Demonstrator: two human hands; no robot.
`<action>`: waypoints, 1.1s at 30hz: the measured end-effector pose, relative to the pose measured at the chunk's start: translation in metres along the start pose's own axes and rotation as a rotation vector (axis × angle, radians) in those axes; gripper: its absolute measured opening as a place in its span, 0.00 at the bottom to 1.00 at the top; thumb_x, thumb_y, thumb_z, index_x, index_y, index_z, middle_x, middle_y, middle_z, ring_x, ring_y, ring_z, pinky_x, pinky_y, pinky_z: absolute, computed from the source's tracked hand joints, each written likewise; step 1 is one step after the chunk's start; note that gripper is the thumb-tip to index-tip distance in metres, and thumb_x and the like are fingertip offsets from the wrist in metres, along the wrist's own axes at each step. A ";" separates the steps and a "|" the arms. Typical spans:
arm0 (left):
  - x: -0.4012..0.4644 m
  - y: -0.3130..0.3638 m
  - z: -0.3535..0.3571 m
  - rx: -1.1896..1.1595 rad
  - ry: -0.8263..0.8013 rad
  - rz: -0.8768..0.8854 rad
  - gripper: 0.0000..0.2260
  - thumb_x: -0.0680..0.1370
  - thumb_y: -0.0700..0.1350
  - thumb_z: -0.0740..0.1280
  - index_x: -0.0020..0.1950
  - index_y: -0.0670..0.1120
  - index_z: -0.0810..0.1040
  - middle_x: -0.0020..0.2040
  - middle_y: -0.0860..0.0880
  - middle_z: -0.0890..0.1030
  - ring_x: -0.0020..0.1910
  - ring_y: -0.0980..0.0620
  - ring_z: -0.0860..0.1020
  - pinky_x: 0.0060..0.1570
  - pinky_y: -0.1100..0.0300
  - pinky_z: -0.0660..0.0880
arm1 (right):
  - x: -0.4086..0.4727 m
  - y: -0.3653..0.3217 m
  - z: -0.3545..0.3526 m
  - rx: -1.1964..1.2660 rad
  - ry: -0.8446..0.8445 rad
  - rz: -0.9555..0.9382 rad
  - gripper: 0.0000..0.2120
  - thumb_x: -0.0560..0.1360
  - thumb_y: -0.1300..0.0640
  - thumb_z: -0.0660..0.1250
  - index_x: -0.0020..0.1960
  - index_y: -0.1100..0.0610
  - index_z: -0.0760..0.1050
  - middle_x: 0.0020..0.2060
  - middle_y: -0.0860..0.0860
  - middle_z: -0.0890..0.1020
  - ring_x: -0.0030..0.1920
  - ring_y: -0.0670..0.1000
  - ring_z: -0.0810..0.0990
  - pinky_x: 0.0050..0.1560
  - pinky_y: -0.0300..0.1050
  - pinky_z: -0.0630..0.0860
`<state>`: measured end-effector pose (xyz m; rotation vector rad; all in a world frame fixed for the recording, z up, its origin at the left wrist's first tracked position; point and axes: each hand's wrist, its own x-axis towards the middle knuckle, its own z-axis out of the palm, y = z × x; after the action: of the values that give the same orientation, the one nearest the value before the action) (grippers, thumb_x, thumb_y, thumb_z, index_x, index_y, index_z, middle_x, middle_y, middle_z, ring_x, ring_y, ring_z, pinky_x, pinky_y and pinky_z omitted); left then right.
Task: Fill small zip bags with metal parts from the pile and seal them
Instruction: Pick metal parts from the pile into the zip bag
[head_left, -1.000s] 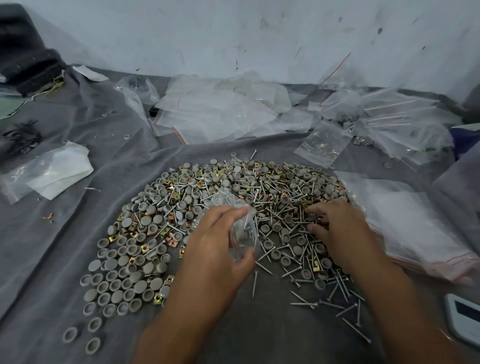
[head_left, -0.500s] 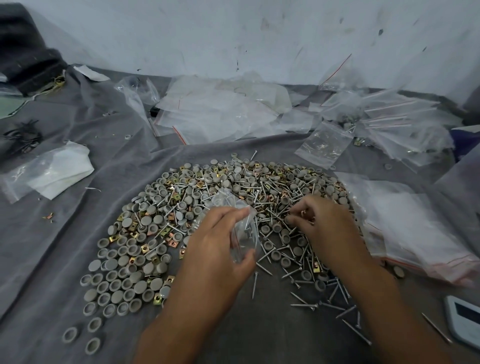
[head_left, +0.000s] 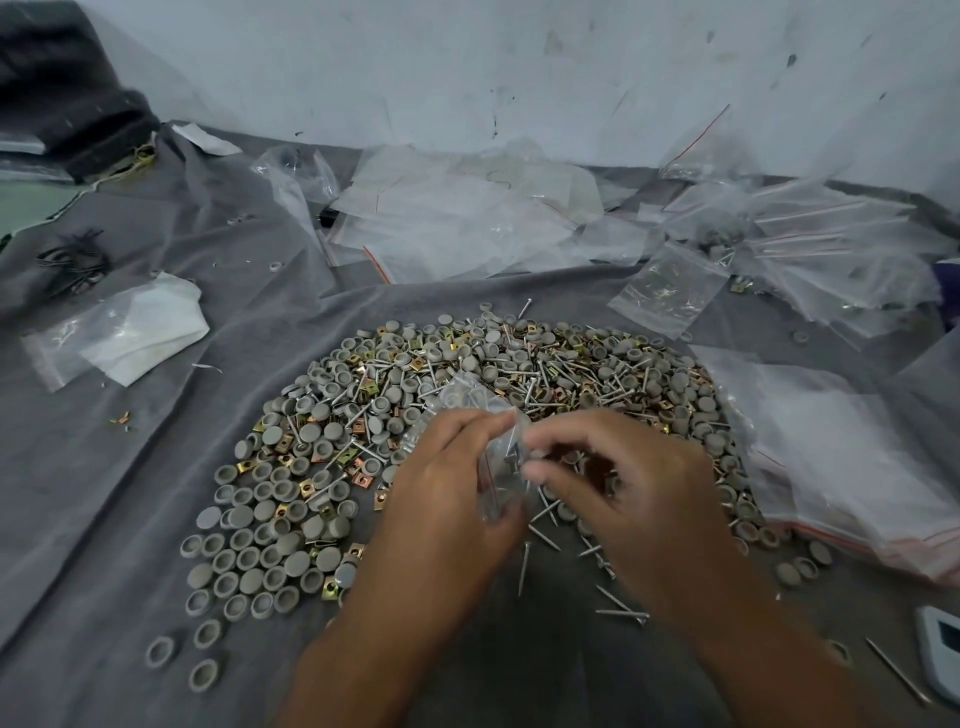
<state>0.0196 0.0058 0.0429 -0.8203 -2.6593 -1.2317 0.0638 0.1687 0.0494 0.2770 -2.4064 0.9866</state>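
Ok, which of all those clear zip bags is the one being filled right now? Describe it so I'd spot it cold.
Start at the big pile of grey caps, brass clips and nails on the grey cloth. Over its near edge, the left hand grips a small clear bag, with the right hand at its mouth. Unlike the bags lying flat along the wall, it is the only one held up.

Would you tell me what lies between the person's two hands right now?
In the head view, a small clear zip bag with screws inside sits between the left hand and right hand.

Grey cloth (head_left: 130, 519) — bears pile of parts (head_left: 415, 415), scattered clear zip bags (head_left: 467, 228).
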 end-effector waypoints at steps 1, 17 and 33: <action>0.000 0.000 0.000 -0.006 0.003 0.007 0.25 0.70 0.41 0.76 0.67 0.46 0.78 0.59 0.54 0.76 0.52 0.66 0.72 0.57 0.81 0.61 | -0.002 -0.002 0.003 -0.035 -0.036 -0.040 0.06 0.76 0.54 0.73 0.53 0.52 0.83 0.49 0.41 0.84 0.51 0.38 0.82 0.53 0.30 0.74; 0.000 0.000 0.001 0.000 0.013 0.008 0.27 0.69 0.39 0.77 0.67 0.47 0.78 0.58 0.59 0.73 0.57 0.79 0.65 0.58 0.83 0.56 | 0.001 0.008 -0.003 -0.053 0.074 0.001 0.12 0.73 0.57 0.77 0.56 0.53 0.83 0.48 0.43 0.84 0.48 0.38 0.82 0.49 0.29 0.75; -0.003 0.003 0.002 0.035 0.011 -0.021 0.30 0.70 0.32 0.72 0.69 0.50 0.76 0.55 0.61 0.70 0.53 0.72 0.70 0.54 0.83 0.60 | -0.006 0.036 -0.022 -0.416 -0.529 0.390 0.14 0.73 0.43 0.74 0.57 0.37 0.77 0.48 0.34 0.76 0.47 0.36 0.74 0.48 0.39 0.74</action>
<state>0.0239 0.0073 0.0422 -0.7805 -2.6790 -1.1874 0.0643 0.2102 0.0380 -0.1071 -3.1615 0.5787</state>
